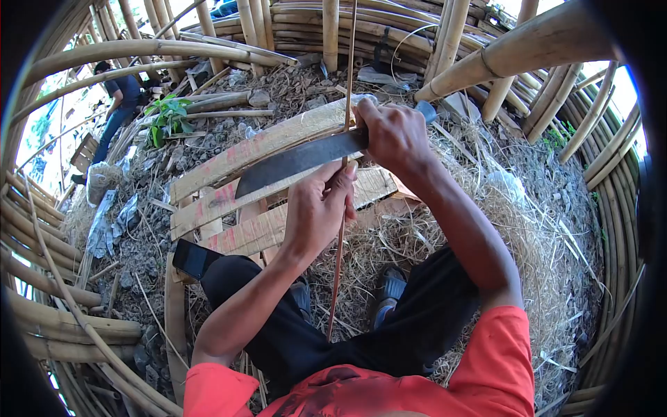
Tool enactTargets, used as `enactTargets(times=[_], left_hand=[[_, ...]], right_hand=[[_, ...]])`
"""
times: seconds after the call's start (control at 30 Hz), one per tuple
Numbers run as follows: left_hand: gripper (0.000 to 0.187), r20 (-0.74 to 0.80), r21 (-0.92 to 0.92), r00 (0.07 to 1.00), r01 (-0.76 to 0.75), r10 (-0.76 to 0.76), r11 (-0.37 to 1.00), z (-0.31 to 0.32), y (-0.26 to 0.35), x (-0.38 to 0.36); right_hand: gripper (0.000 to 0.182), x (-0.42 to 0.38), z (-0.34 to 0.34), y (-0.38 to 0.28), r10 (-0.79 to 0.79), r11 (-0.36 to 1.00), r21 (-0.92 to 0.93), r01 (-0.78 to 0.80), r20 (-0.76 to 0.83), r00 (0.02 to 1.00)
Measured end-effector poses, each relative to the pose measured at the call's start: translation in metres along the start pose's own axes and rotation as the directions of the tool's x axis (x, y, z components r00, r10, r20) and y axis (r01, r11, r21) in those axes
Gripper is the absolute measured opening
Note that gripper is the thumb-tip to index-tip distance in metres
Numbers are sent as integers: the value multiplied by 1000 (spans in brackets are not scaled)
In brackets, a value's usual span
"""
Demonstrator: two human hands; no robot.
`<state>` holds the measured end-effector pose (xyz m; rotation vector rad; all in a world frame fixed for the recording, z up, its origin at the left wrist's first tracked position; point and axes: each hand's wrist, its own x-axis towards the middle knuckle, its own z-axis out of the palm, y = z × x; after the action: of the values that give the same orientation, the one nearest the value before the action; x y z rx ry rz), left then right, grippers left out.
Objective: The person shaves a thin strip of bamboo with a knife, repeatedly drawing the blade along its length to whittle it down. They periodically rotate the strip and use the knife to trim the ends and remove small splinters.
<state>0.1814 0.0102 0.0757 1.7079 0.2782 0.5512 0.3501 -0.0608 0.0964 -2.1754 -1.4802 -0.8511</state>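
My right hand is closed around the handle of a machete, whose wide dark blade reaches out to the left. The bluish butt of the handle shows past my knuckles. A thin brown bamboo strip stands upright in front of me, running from the top of the view down between my legs. My left hand pinches this strip between thumb and fingers, just below the blade. Where the strip passes my right hand, the base of the blade crosses it.
A wooden pallet lies before my knees, with a phone at its near left corner. Bamboo shavings cover the ground. A thick bamboo pole slants in from the upper right. Another person is at the far left.
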Motion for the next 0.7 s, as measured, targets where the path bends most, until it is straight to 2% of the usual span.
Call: enactTargets(times=[0.17,0.3,0.37,0.43,0.47,0.5,0.53,0.63,0.7], left_hand=[[31,-15,-51,1000,-4,3,999,-2,-5,16],[26,39,-79,999,12,-9,997,-4,-25,20],[26,49,-189,998,35,-26,981,-1,-19,18],[30,76,-326,991,131,-112,936,10,-13,2],[32,153,-382,974,216,-169,899,15,-14,-9],[29,198,-499,967,238,-158,833,22,-25,-19],[28,193,-519,965,256,-180,815,27,-26,-30],[26,182,-477,965,253,-187,842,36,-31,-45],[26,158,-424,972,228,-176,877,37,-33,-45]], right_hand=[[19,11,0,-5,153,988,-39,-149,130,980],[17,2,7,-3,155,987,19,-161,181,971],[16,1,-1,-8,173,980,61,-187,183,968],[14,4,-13,-8,194,979,42,-201,132,972],[14,7,-18,-5,214,976,30,-218,93,972],[13,8,-21,0,238,971,19,-240,56,970],[13,9,-20,10,251,968,23,-250,-25,968],[11,7,-19,29,352,936,71,-346,-104,930],[11,-7,-16,30,305,951,25,-307,66,950]])
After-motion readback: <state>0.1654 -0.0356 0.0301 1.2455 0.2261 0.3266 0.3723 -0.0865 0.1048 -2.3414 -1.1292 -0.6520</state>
